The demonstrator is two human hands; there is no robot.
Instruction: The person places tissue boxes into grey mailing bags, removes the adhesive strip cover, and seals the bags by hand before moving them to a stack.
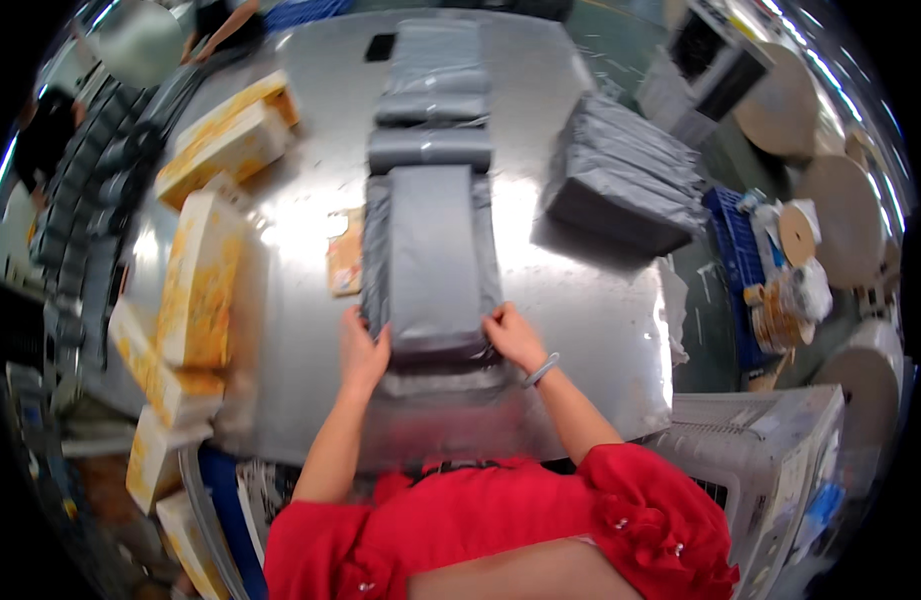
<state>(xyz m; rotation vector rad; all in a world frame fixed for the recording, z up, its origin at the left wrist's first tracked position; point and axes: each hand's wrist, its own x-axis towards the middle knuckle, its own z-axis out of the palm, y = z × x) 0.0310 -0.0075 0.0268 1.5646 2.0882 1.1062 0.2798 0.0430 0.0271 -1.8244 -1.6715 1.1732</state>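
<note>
In front of me on the metal table lies a long grey plastic mailing bag [432,265], with darker grey bags showing along both sides beneath it. My left hand [364,350] is closed at its near left corner, fingertips on the plastic edge. At the near right corner my right hand [515,338] pinches the edge between thumb and fingers; a grey band circles that wrist. Beyond this pile lies a rolled or folded grey bag [430,149], then another grey stack [438,65]. What lies under the near edge is blurred.
A brown and orange printed piece [345,252] lies left of the pile on the metal table [300,340]. Yellow and white boxes [202,280] line the left side. A tall stack of grey bags [620,170] stands right. A blue crate [732,270] is beyond the right edge; another person [220,25] works far left.
</note>
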